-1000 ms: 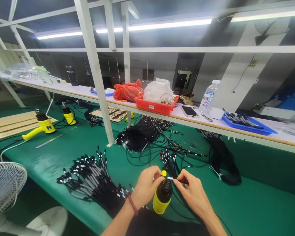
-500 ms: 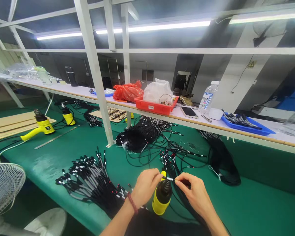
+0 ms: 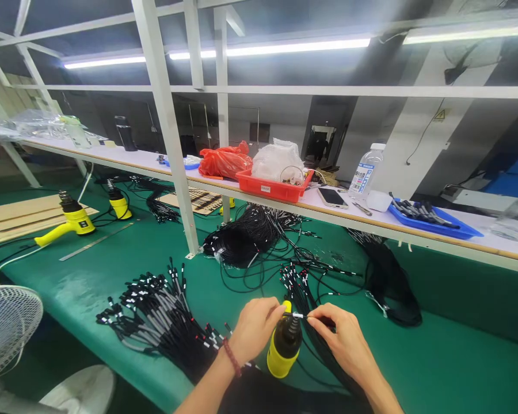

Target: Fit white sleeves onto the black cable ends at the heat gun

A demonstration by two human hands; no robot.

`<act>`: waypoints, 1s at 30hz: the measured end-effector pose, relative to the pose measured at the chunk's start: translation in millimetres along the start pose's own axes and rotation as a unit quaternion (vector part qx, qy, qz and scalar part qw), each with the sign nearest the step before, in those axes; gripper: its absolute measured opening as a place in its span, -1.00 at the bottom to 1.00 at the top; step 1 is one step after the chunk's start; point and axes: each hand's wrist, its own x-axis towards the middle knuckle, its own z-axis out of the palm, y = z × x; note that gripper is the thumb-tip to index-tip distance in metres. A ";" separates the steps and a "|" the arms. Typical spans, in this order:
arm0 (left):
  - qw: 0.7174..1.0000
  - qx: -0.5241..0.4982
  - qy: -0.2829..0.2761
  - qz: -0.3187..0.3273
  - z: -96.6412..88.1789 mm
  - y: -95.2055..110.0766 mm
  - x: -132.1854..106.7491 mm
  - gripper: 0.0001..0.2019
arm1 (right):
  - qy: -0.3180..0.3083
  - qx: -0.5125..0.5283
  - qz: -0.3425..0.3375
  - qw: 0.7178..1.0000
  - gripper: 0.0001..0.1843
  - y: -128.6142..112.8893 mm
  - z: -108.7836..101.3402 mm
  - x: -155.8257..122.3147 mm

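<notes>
While the fingers of the left hand [image 3: 255, 330] and right hand [image 3: 343, 339] grasped a thin black cable [image 3: 296, 315] above an upright yellow heat gun [image 3: 285, 339], cable bundles [image 3: 159, 322] lay close beside them on the green bench [image 3: 457, 362], below a white shelf [image 3: 371, 227].

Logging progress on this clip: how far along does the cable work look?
Seemingly done: the fanned bundle of sleeved black cables on the green bench. In hand: a cable's white-sleeved end, pinched by the left hand and right hand above the upright yellow heat gun. Remaining, apparently: the tangled black cable heap.
</notes>
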 end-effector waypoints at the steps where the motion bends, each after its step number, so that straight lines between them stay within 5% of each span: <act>1: 1.000 -0.005 0.000 -0.001 0.3 -0.3 0.2 -0.64 | 0.000 0.003 0.002 1.000 -0.77 -0.5 -0.1 0.0; 10: 0.991 -0.120 0.057 0.001 3.4 -0.5 -3.1 -0.94 | 0.036 0.021 0.011 0.999 -0.87 -2.5 2.8 2.5; 17: 0.999 -0.007 0.030 -0.009 2.2 1.6 1.5 -0.59 | -0.014 -0.008 0.013 1.000 -0.67 -6.1 0.1 -0.5; 24: 0.993 -0.106 0.042 0.016 4.3 -3.3 0.1 -0.80 | 0.017 0.032 0.014 0.999 -0.79 -6.3 1.4 0.0; 30: 0.999 -0.045 0.012 0.021 2.2 -3.2 1.3 -0.58 | 0.008 0.027 0.006 1.000 -0.79 -7.1 -0.6 -1.2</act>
